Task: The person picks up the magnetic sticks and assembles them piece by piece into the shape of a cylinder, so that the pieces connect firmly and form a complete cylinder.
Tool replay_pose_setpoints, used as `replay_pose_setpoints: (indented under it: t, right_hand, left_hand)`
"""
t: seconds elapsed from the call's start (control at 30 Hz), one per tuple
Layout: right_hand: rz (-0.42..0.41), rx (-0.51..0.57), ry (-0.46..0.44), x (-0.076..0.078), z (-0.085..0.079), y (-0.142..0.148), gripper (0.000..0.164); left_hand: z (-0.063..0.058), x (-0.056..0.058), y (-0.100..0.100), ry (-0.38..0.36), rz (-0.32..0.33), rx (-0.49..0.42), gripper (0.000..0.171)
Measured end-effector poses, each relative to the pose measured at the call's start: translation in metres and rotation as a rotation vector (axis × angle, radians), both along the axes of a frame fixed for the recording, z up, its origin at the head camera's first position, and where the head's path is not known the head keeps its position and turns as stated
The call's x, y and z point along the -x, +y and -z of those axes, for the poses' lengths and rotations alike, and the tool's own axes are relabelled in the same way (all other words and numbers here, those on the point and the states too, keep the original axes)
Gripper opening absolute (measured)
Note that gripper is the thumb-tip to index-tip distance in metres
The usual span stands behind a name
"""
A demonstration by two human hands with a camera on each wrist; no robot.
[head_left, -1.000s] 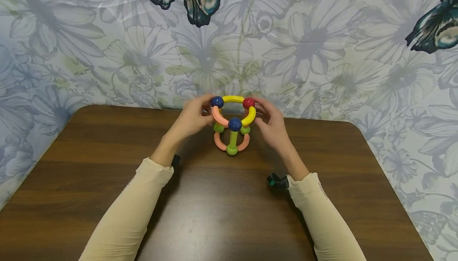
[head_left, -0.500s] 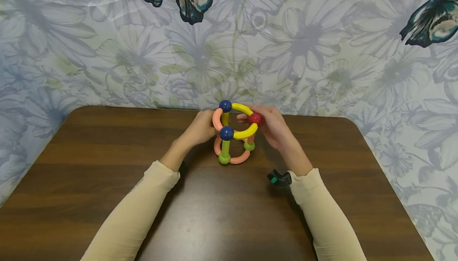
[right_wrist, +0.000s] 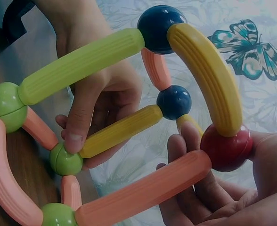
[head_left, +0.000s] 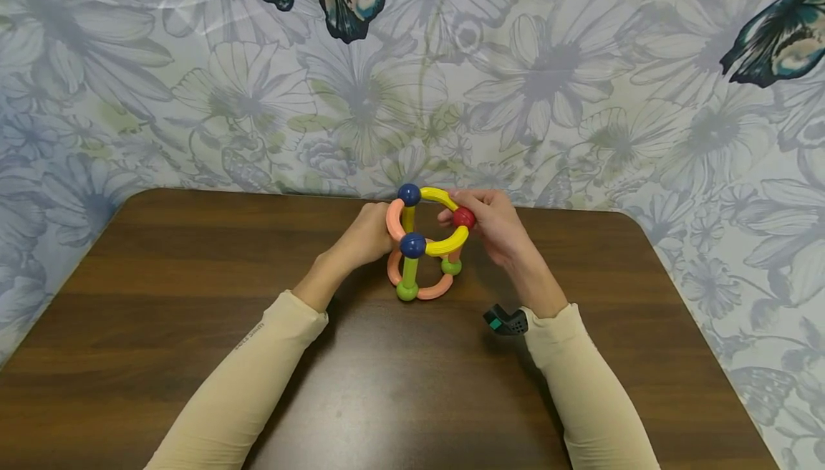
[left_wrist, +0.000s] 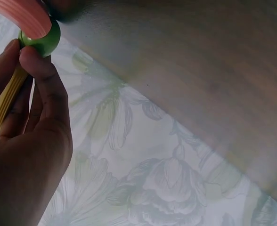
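A toy frame of balls and rods (head_left: 445,246) stands near the table's far side. Its upper ring joins two blue balls (right_wrist: 162,29) and a red ball (right_wrist: 226,147) with curved yellow and pink rods. Straight rods run down to a lower ring of green balls and curved pink rods. On the frame's left, my left hand (head_left: 369,232) pinches the straight yellow rod (right_wrist: 122,130) at its green ball (right_wrist: 66,159), thumb on the ball. At the right, my right hand (head_left: 499,230) holds the red ball, fingers behind the straight pink rod (right_wrist: 145,190).
The brown wooden table (head_left: 193,298) reaches back to a flowered wall covering (head_left: 258,97) with printed butterflies. A dark wrist device (head_left: 505,320) sits at my right sleeve cuff. The table's far edge runs just behind the frame.
The frame has turned, its red ball coming nearer to me, and has shifted slightly right. My left hand has moved down from the upper blue ball. My right hand has followed the red ball.
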State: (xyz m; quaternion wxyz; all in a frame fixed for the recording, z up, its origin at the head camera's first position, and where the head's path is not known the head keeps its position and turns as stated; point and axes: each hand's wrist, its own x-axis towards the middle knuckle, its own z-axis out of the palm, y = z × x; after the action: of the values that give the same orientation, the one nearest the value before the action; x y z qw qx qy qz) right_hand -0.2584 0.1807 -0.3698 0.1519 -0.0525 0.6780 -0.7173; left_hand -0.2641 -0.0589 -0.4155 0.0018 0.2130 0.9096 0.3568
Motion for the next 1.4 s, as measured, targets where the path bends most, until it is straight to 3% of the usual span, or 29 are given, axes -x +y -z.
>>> replay_pose_setpoints:
  t: [0.3, 0.4, 0.5, 0.6, 0.67, 0.77, 0.87, 1.13, 1.4]
  right_hand:
    - [0.012, -0.033, 0.007, 0.001, -0.003, -0.001, 0.042]
    - [0.036, -0.038, 0.022, 0.006, 0.003, 0.001, 0.046]
    - [0.108, -0.085, 0.061, 0.012, 0.018, 0.003, 0.044]
    - [0.139, -0.248, 0.131, 0.015, 0.036, 0.005, 0.035]
    - [0.103, -0.4, 0.212, 0.016, 0.047, 0.004, 0.031]
    - [0.048, -0.59, 0.363, 0.015, 0.06, 0.0, 0.03]
    - [0.061, -0.682, 0.47, 0.014, 0.07, -0.005, 0.026]
    - [0.168, -0.735, 0.51, 0.01, 0.082, -0.006, 0.026]
    - [0.161, -0.639, 0.474, 0.007, 0.089, 0.002, 0.033]
  left_hand:
    - [-0.001, -0.002, -0.001, -0.025, 0.007, 0.025, 0.015]
    - [0.0, -0.002, -0.001, -0.007, -0.043, 0.03, 0.018]
    - [0.0, -0.003, -0.001, 0.006, -0.136, 0.032, 0.021]
    - [0.001, -0.003, -0.002, 0.005, -0.22, 0.037, 0.023]
    - [0.002, -0.002, -0.003, 0.001, -0.246, 0.05, 0.024]
    - [0.002, 0.002, -0.005, -0.005, -0.251, 0.071, 0.027]
    - [0.002, 0.005, -0.005, -0.02, -0.246, 0.08, 0.028]
    - [0.003, 0.006, 0.001, -0.028, -0.228, 0.076, 0.025]
    - [0.009, 0.008, 0.008, -0.02, -0.243, 0.073, 0.024]
